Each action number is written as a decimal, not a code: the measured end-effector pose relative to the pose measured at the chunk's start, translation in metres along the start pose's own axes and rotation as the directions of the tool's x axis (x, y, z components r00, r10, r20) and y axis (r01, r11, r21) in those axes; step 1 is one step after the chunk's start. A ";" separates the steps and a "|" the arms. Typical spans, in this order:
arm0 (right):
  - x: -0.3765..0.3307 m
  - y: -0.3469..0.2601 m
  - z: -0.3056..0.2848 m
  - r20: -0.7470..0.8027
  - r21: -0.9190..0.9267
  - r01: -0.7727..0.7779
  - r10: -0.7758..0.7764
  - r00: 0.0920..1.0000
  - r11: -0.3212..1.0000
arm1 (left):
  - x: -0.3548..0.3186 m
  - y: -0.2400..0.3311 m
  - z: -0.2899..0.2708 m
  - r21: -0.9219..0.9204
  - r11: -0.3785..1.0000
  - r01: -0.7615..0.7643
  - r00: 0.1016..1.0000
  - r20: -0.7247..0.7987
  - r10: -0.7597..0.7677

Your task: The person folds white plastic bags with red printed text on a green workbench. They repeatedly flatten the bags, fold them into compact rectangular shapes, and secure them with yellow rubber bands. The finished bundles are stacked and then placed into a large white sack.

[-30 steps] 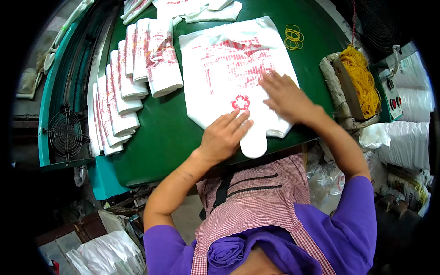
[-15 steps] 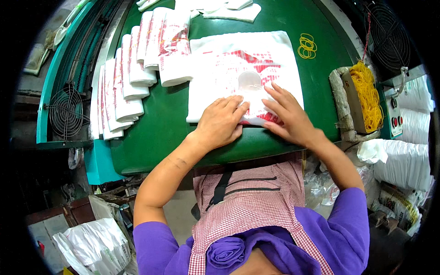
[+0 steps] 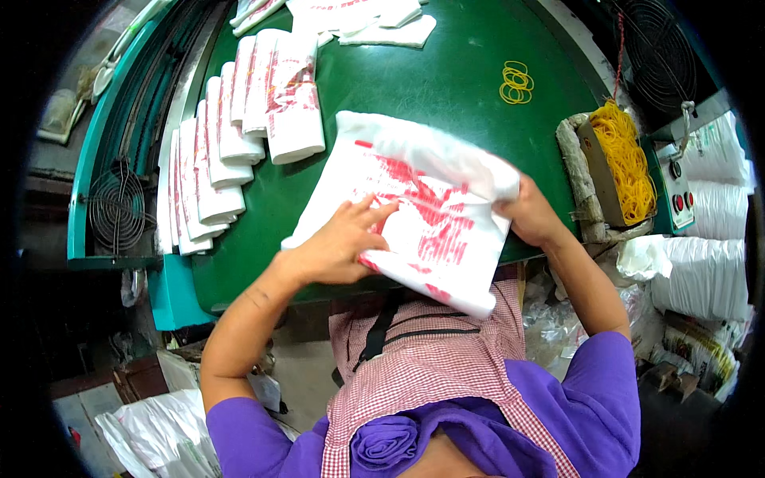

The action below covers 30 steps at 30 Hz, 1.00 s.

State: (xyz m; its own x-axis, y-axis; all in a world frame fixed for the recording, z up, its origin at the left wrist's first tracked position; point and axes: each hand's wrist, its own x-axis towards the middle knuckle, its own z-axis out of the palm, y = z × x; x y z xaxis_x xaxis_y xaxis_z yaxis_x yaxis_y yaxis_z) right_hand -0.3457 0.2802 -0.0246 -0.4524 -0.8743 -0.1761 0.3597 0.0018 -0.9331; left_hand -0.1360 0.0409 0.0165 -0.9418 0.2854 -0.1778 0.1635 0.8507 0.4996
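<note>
A stack of white plastic bags [image 3: 426,211] with red print lies askew at the near edge of the green table, its near side curled over and hanging past the edge. My left hand [image 3: 339,243] rests on the left part of the stack with its fingers spread. At the far right corner my right hand [image 3: 528,211] is closed around the bags' edge, its fingertips partly hidden by the plastic. The far side of the stack is lifted and bends over.
Several folded bag bundles [image 3: 291,119] overlap in a row at the left. Loose yellow rubber bands [image 3: 516,83] lie at the far right, and a box of rubber bands [image 3: 625,167] stands near a control panel [image 3: 679,199]. More white bags [image 3: 390,32] lie at the back.
The bag stack has turned clockwise, with its right side drawn toward me. My right hand has moved from its top to the far right corner and gripped it; my left hand has shifted left and nearer.
</note>
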 end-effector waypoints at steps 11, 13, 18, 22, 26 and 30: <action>0.015 -0.027 -0.025 0.658 -0.751 0.660 0.091 0.748 0.010 | 0.044 0.021 -0.056 0.433 0.895 -0.108 0.940 -0.247 0.233; 0.019 -0.033 -0.025 0.676 -0.736 0.665 0.109 0.729 0.124 | 0.057 -0.001 -0.051 0.385 0.919 -0.082 0.982 -0.124 0.140; -0.023 -0.070 0.011 0.342 -0.892 0.246 0.208 0.916 0.380 | 0.044 -0.001 -0.018 0.132 0.990 0.040 0.998 -0.050 -0.033; -0.046 -0.030 0.036 0.476 -0.878 0.476 0.007 0.879 -0.059 | 0.018 0.043 0.005 0.351 0.935 0.042 0.997 -0.080 -0.015; -0.013 -0.035 0.005 0.348 -0.866 0.328 -0.015 0.937 0.377 | 0.003 0.014 -0.030 -0.079 0.974 0.211 0.977 0.007 -0.211; 0.044 -0.024 -0.006 0.064 -0.816 0.120 -0.118 0.991 0.565 | 0.031 -0.026 -0.014 0.138 0.910 0.392 0.877 -0.355 -0.324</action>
State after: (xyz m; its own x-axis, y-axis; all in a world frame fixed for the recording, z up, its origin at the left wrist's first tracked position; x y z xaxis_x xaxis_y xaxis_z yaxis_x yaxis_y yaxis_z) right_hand -0.3794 0.2443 -0.0121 -0.4387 -0.8975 -0.0440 -0.5171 0.2922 -0.8045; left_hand -0.1737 0.0216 0.0095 -0.9832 -0.1815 -0.0170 -0.1794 0.9467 0.2675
